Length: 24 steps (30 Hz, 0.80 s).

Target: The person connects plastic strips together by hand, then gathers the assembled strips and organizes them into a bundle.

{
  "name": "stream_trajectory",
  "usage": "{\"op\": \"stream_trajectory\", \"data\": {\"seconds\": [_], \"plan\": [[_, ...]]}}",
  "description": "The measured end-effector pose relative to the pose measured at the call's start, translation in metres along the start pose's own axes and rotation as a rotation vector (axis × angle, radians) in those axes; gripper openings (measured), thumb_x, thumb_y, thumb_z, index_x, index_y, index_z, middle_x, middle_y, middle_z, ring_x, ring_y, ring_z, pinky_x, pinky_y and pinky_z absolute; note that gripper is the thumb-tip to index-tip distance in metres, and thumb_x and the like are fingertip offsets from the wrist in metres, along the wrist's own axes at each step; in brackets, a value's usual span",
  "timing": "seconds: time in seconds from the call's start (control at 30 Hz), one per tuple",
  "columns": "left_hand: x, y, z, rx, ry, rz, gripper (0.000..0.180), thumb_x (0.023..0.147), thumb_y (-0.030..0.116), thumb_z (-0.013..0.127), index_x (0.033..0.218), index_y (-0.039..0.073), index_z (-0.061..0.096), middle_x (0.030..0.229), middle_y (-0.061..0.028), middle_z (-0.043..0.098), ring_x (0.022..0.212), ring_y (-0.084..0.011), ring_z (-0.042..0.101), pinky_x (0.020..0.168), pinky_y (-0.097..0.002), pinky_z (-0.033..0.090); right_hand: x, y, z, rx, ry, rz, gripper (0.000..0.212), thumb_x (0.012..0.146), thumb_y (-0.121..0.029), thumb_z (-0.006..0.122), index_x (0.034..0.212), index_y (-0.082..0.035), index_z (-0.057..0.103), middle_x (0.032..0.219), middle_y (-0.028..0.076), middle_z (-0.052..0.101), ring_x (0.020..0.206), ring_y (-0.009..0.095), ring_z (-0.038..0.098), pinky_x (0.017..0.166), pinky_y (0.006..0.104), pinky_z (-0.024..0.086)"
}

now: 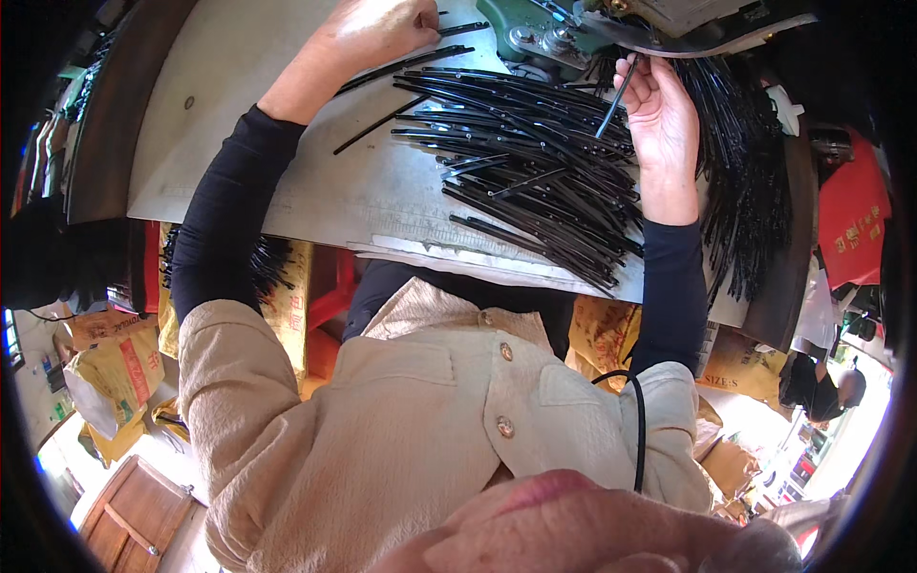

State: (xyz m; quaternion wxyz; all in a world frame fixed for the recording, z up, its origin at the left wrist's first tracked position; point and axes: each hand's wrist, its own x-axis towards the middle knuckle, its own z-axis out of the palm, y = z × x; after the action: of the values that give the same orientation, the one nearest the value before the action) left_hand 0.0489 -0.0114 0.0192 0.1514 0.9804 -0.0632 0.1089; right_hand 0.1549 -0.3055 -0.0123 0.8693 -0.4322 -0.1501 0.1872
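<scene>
My right hand (661,119) is raised palm up at the edge of the green machine (544,38), pinching a thin black strip (616,98) that slants down to the left. The pinch sits just below the machine's curved metal plate (707,43). At the table's far side my left hand (377,36) is closed, its fingers curled at the end of another thin black strip (465,31); part of the grip is hidden. Between the hands lies a heaped pile of black strips (525,158), many with small shiny rivet-like dots. One loose strip (380,125) lies apart, left of the pile.
A dense bundle of black strips (750,181) hangs over the right side of the pale worktable (220,124). Below the table stand yellow printed sacks (287,315). A red bag (853,215) hangs at the right. A brown wooden cabinet (138,516) is at lower left.
</scene>
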Motion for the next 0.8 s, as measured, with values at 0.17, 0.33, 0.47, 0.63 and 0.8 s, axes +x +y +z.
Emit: {"op": "stream_trajectory", "data": {"seconds": [0.17, 0.33, 0.47, 0.63, 0.8], "plan": [[0.004, -0.003, -0.001, -0.029, 0.017, 0.027, 0.019, 0.075, 0.021, 0.061, 0.078, 0.002, 0.066, 0.076, -0.0173, 0.064, 0.072, -0.0335, 0.062, 0.067, -0.0395, 0.049, -0.006, -0.002, 0.008, -0.135, -0.044, 0.053, 0.021, 0.092, -0.014, 0.052, 0.103, 0.002, 0.059, 0.090, 0.014, 0.064, 0.079, 0.023, 0.067, 0.067, 0.0297, 0.057], [0.009, 0.002, -0.009, -0.260, -0.007, -0.021, 0.020, 0.073, 0.017, 0.062, 0.084, 0.001, 0.066, 0.073, -0.0166, 0.065, 0.067, -0.0318, 0.063, 0.063, -0.0365, 0.050, -0.014, -0.007, 0.033, -0.417, -0.178, 0.196, 0.027, 0.092, -0.021, 0.053, 0.108, 0.001, 0.059, 0.086, 0.009, 0.063, 0.071, 0.015, 0.065, 0.064, 0.0246, 0.054], [0.011, 0.020, -0.014, -0.498, -0.115, -0.125, 0.025, 0.073, 0.019, 0.061, 0.089, 0.001, 0.067, 0.075, -0.0149, 0.066, 0.070, -0.0304, 0.064, 0.066, -0.0353, 0.050, -0.020, -0.006, 0.047, -0.651, -0.303, 0.278, 0.027, 0.092, -0.021, 0.052, 0.108, 0.000, 0.059, 0.083, 0.007, 0.061, 0.063, 0.012, 0.064, 0.057, 0.0202, 0.052], [0.010, 0.012, 0.015, -0.657, -0.125, 0.003, 0.030, 0.082, 0.017, 0.067, 0.104, -0.002, 0.060, 0.083, -0.0061, 0.063, 0.069, -0.0115, 0.062, 0.064, -0.0222, 0.051, -0.024, -0.004, 0.062, -0.765, -0.379, 0.271, 0.029, 0.092, -0.020, 0.052, 0.108, 0.003, 0.058, 0.079, 0.006, 0.061, 0.056, 0.010, 0.062, 0.050, 0.0183, 0.050], [0.008, 0.022, 0.019, -0.647, -0.088, 0.036, 0.034, 0.082, 0.021, 0.067, 0.108, 0.000, 0.061, 0.089, -0.0092, 0.064, 0.069, -0.0119, 0.061, 0.066, -0.0216, 0.052, -0.023, -0.002, 0.056, -0.784, -0.367, 0.274, 0.029, 0.092, -0.020, 0.052, 0.109, 0.003, 0.058, 0.078, 0.006, 0.060, 0.056, 0.010, 0.062, 0.049, 0.0184, 0.049]]}}
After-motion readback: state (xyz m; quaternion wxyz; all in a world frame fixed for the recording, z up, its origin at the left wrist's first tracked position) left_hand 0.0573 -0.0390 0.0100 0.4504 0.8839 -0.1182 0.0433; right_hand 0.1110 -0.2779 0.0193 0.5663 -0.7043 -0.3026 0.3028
